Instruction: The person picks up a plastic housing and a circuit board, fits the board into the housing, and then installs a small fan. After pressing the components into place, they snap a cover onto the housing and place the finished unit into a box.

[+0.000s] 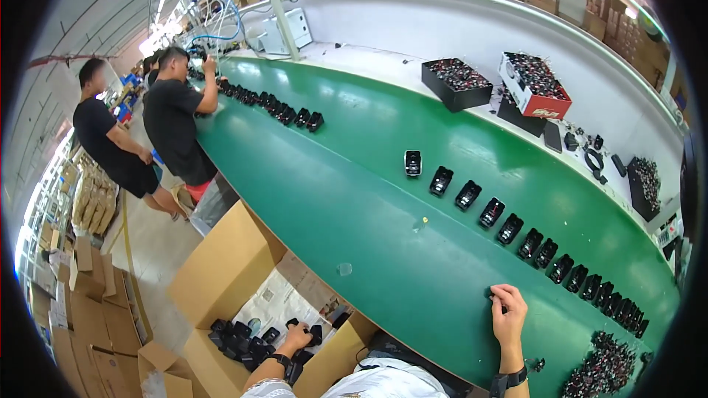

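Observation:
At the lower left, my left hand (pixel 297 337) reaches down into an open cardboard box (pixel 225 269). Its fingers are closed on a black plastic housing (pixel 316 334), one of several; a pile of black housings (pixel 237 340) lies beside it in the box. Over the green table (pixel 383 250), my right hand (pixel 509 309) is raised with its fingers curled together. A small dark bit shows at its fingertips, too small to name. To its right, a long row of open black housings (pixel 509 228) stands along the tabletop.
A heap of small wired parts (pixel 601 365) lies near my right forearm. On the far ledge stand a black box (pixel 457 87) and a red-and-white box (pixel 542 96) full of small parts. Two people (pixel 177 110) are at the left. Cartons (pixel 96 302) stack on the floor.

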Action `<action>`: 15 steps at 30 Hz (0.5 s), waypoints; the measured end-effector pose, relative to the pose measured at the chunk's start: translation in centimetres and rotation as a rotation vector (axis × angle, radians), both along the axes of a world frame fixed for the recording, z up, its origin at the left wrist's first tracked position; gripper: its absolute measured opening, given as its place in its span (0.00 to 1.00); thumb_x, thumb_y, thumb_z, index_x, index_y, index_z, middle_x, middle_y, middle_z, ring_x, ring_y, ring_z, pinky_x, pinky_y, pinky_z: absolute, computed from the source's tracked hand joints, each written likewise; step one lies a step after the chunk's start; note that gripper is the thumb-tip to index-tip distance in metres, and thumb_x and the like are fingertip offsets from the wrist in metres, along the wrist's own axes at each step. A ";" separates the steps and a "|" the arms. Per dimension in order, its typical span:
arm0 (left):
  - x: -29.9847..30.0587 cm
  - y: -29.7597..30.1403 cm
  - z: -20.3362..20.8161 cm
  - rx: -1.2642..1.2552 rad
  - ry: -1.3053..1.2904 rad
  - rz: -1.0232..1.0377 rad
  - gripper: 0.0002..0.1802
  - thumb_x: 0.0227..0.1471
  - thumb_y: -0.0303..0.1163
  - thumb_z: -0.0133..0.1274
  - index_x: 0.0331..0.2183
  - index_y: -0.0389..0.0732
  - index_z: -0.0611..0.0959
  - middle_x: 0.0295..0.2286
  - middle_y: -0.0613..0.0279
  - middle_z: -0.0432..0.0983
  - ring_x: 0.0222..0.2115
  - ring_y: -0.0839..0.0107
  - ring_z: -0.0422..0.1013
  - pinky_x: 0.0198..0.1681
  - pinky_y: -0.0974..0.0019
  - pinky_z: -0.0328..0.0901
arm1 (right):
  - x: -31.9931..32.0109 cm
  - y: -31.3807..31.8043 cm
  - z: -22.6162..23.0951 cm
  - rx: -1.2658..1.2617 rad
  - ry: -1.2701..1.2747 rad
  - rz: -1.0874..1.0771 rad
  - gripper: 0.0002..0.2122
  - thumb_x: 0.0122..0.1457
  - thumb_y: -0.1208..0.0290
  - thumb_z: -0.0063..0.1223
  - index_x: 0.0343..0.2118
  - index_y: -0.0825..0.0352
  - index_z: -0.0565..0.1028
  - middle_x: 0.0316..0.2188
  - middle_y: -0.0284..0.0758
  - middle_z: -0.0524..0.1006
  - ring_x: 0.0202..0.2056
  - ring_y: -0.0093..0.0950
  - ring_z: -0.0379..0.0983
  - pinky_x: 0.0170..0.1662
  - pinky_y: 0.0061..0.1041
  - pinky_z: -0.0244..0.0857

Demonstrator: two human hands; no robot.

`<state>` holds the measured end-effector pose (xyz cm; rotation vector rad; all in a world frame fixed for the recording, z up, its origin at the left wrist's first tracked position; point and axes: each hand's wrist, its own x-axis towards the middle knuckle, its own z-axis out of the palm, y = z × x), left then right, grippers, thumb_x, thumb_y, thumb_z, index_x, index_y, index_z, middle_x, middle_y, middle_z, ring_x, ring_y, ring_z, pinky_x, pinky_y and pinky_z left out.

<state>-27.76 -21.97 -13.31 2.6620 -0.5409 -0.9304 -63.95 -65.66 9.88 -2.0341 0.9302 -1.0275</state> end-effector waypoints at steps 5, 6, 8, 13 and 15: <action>-2.2 -4.1 1.6 0.137 -0.016 -0.200 0.39 0.42 0.48 0.62 0.55 0.41 0.75 0.57 0.29 0.58 0.47 0.32 0.70 0.53 0.47 0.68 | 0.4 1.1 1.5 0.122 0.096 -0.101 0.05 0.53 0.82 0.60 0.34 0.71 0.79 0.31 0.35 0.78 0.25 0.22 0.73 0.31 0.21 0.69; -2.6 -5.0 2.2 0.108 -0.056 -0.214 0.37 0.44 0.47 0.61 0.54 0.41 0.76 0.58 0.28 0.57 0.48 0.33 0.69 0.53 0.46 0.67 | 0.0 0.8 1.1 0.131 0.119 -0.096 0.05 0.53 0.82 0.60 0.34 0.71 0.79 0.31 0.35 0.78 0.25 0.22 0.73 0.31 0.21 0.69; -1.8 -4.5 0.6 0.013 -0.186 -0.353 0.28 0.50 0.42 0.55 0.52 0.41 0.79 0.60 0.29 0.55 0.52 0.35 0.67 0.54 0.44 0.66 | 0.0 0.4 0.4 -0.017 0.152 -0.085 0.06 0.52 0.82 0.62 0.33 0.71 0.78 0.27 0.33 0.77 0.23 0.20 0.72 0.29 0.20 0.67; -1.2 -6.9 0.7 0.053 -0.247 -0.515 0.27 0.46 0.45 0.60 0.45 0.39 0.82 0.45 0.42 0.77 0.48 0.47 0.73 0.51 0.47 0.68 | -2.1 -0.9 -1.9 0.144 0.055 -0.066 0.04 0.57 0.79 0.62 0.34 0.70 0.79 0.26 0.29 0.78 0.27 0.15 0.73 0.33 0.16 0.68; -1.2 -6.6 -0.5 0.135 -0.167 -0.349 0.23 0.49 0.40 0.57 0.46 0.39 0.81 0.43 0.43 0.79 0.43 0.45 0.75 0.47 0.48 0.69 | -1.8 -0.3 -0.7 0.171 0.057 -0.012 0.05 0.58 0.79 0.61 0.35 0.72 0.79 0.24 0.28 0.78 0.27 0.15 0.72 0.33 0.16 0.68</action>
